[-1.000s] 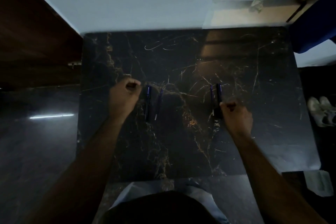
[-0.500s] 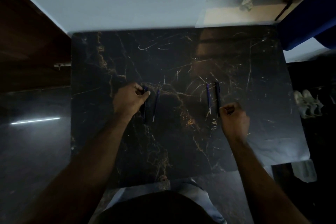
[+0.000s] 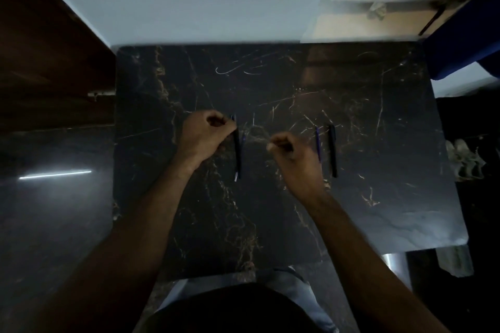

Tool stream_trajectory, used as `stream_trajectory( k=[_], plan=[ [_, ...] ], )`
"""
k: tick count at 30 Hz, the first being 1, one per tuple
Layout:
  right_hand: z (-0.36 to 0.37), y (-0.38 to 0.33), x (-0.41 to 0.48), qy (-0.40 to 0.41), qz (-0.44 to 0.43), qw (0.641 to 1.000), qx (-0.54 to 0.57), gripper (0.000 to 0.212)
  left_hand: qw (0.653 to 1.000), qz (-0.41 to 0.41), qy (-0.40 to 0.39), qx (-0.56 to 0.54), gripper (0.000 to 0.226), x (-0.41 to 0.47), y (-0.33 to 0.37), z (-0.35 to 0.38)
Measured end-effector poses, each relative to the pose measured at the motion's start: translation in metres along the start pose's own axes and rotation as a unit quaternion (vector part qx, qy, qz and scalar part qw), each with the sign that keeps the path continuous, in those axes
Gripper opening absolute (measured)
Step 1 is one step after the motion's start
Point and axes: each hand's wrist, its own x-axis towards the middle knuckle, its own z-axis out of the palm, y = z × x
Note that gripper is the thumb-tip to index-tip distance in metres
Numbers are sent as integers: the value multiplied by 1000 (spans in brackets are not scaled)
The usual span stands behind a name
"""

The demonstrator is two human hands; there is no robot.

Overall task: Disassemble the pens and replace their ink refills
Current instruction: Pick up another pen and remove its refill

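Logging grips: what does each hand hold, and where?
The left hand pinches the dark pen near its far end. The right hand is curled, with nothing visible in it.

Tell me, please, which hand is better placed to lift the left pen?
Left: the left hand appears to pinch the left pen near its top; the right hand is curled beside it, not touching.

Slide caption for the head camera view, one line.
Left hand pinches a dark pen at the marble table; a second pen lies at right.
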Motion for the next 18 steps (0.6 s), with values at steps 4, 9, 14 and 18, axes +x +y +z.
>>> stream_trajectory(
  k=[4, 9, 14, 18],
  plan=[
    [10, -43, 8, -71, -26, 993, 93, 25, 985, 76, -74, -136, 22, -15, 35, 2],
    [-12, -64, 11, -61, -73, 990, 101, 21, 962, 146, -112, -204, 13, -22, 57, -3],
    [-42, -68, 5, -87, -175, 981, 6, 28, 950, 182, -154, -203, 7, -28, 62, -6],
    [-42, -59, 4, -33, -174, 984, -23, 31, 954, 186, -133, -196, 9, -34, 60, 2]
  ],
)
